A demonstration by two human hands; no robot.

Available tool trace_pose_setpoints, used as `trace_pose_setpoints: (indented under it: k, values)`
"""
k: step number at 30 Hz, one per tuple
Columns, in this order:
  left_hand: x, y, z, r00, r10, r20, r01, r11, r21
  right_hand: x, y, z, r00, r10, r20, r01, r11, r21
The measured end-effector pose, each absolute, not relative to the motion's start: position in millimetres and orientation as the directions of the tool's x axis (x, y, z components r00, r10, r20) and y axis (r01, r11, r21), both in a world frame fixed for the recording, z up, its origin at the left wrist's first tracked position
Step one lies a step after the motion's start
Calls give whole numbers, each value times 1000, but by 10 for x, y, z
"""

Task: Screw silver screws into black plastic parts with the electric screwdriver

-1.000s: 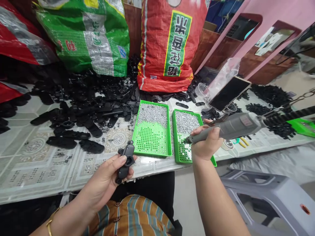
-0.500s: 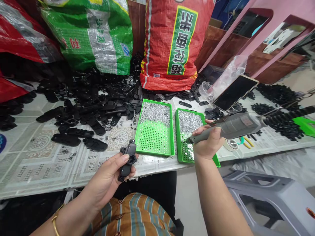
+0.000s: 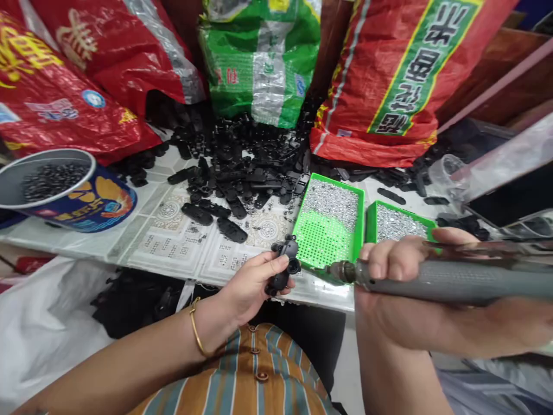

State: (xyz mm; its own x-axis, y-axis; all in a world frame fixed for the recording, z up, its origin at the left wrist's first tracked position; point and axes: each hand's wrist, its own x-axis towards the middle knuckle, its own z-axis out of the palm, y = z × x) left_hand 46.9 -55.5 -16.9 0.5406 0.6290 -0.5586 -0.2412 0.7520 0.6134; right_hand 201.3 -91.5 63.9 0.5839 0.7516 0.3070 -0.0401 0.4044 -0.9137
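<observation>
My left hand [image 3: 254, 282] grips a small black plastic part [image 3: 283, 265] with a round ring on its side, thumb on top, just past the table's front edge. My right hand [image 3: 401, 288] is wrapped round a grey electric screwdriver [image 3: 458, 282], held level and close to the camera. The screwdriver's tip [image 3: 341, 271] points left toward the black part, with a gap between them. Behind the hands lies a green perforated tray [image 3: 324, 236] with small silvery screws in its far half. A second green tray [image 3: 371, 222] of screws is partly hidden by my right hand.
Many loose black plastic parts [image 3: 254, 178] lie heaped across the table [image 3: 181, 248]. A blue tub [image 3: 99, 202] of small dark pieces stands at the left. Green [image 3: 276, 63] and red [image 3: 397, 86] sacks line the back. A dark-screened phone [image 3: 514, 196] is at the right.
The view has turned left, bringing the blue tub into sight. The screwdriver has come off the right tray, nearer to the camera and pointing at the black part. Both grips are kept.
</observation>
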Motion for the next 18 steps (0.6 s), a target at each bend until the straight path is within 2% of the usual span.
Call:
trace_pose_setpoints:
  k: [9, 18]
  values:
    - [429, -551, -195, 563, 629, -537, -302, 761, 574, 1747, -739, 553, 417, 834, 361, 12, 391, -920]
    - [423, -579, -239, 570, 657, -493, -307, 727, 614, 1671, -735, 471, 405, 826, 393, -42, 446, -894]
